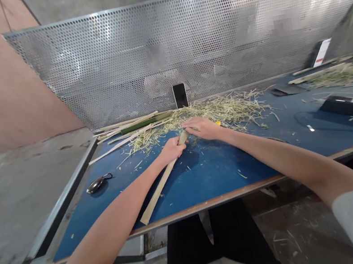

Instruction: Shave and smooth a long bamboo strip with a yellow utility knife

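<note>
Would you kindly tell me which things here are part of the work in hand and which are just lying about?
In use: bamboo strip, left hand, right hand, shavings.

Lying about: phone, bamboo stalks, black clip, dark box.

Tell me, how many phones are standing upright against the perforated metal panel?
1. The phone stands upright at the middle of the perforated metal panel, behind the pile of shavings. Others may be hidden at the far right, where the view is unclear.
</note>
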A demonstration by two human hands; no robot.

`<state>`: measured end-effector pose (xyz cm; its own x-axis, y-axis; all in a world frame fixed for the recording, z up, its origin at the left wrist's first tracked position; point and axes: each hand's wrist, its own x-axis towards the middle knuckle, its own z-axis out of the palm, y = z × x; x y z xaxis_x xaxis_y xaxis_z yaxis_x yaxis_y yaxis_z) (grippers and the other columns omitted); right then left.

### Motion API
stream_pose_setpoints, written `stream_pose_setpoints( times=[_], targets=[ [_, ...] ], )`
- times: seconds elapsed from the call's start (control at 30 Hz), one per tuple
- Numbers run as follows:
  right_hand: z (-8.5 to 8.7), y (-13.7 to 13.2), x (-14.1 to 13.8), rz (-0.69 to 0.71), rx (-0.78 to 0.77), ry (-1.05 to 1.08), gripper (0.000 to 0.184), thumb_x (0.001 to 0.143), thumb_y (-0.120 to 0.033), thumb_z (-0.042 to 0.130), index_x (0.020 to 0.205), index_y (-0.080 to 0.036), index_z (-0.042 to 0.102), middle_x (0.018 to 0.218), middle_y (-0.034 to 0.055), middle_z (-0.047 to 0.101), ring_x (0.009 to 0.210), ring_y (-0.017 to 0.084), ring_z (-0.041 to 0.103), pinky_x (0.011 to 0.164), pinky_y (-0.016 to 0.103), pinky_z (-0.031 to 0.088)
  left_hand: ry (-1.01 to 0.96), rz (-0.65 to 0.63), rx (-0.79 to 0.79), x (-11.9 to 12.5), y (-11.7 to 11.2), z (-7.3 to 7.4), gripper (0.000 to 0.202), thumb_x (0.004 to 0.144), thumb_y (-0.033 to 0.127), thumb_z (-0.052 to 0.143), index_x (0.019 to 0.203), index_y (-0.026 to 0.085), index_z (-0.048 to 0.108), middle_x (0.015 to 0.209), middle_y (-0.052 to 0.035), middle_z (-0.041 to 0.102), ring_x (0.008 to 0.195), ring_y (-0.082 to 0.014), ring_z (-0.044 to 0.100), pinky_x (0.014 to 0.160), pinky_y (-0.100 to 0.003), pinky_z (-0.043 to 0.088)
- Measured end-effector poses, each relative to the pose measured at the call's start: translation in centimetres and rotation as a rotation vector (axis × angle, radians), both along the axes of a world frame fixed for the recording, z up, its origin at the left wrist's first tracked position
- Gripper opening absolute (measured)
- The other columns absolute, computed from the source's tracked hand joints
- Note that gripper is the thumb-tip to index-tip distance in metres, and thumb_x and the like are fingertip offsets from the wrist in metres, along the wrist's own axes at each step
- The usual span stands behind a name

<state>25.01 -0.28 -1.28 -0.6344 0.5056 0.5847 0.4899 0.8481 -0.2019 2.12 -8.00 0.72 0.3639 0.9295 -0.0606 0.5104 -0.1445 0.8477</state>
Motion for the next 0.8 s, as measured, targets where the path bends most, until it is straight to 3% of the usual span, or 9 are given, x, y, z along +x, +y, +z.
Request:
stream_pose_setpoints(
  times=[0.13, 0.3, 0.53, 0.8],
  targets=[
    [0.6, -0.3, 0.6, 0.028, -0.019, -0.009, 0.05, 0.116, -0.04, 0.036, 0.135, -0.021, 0.078, 0.138, 0.0101, 0.077, 0.13, 0.028, 0.07, 0.117, 0.05, 0.053, -0.002, -0.027, 0.0, 0.0, 0.0, 0.0, 0.029, 0.084, 0.013, 0.057, 0.11, 0.013, 0.07, 0.046, 0.0083, 0.053, 0.038, -0.0107, 0.047, 0.048, -0.02, 0.04],
    [0.6, -0.1, 1.2, 0.006, -0.011, 0.032, 0.042, 0.113, -0.039, 0.045, 0.129, -0.024, 0.081, 0.132, 0.0073, 0.08, 0.128, 0.026, 0.071, 0.114, 0.044, 0.055, -0.028, -0.047, -0.004, -0.1, 0.1, -0.2, 0.027, 0.084, 0.013, 0.057, 0.108, 0.013, 0.069, 0.046, 0.0082, 0.053, 0.037, -0.0099, 0.046, 0.047, -0.02, 0.039],
    [0.6, -0.1, 0.9, 0.011, -0.003, -0.015, 0.04, 0.11, -0.038, 0.05, 0.138, -0.028, 0.077, 0.138, 0.0056, 0.078, 0.133, 0.027, 0.068, 0.117, 0.049, 0.052, -0.039, -0.048, -0.019, -0.1, 0.0, -0.2, 0.026, 0.085, 0.014, 0.057, 0.109, 0.014, 0.067, 0.044, 0.008, 0.053, 0.036, -0.0102, 0.045, 0.048, -0.02, 0.038],
    [0.6, 0.3, 1.0, -0.046, 0.006, -0.079, 0.044, 0.113, -0.04, 0.043, 0.139, -0.028, 0.077, 0.138, 0.0062, 0.077, 0.132, 0.03, 0.068, 0.117, 0.053, 0.051, -0.015, -0.05, -0.008, 0.0, 0.0, -0.1, 0.026, 0.085, 0.015, 0.058, 0.108, 0.014, 0.069, 0.045, 0.0073, 0.054, 0.038, -0.0108, 0.046, 0.048, -0.021, 0.038]
  ],
)
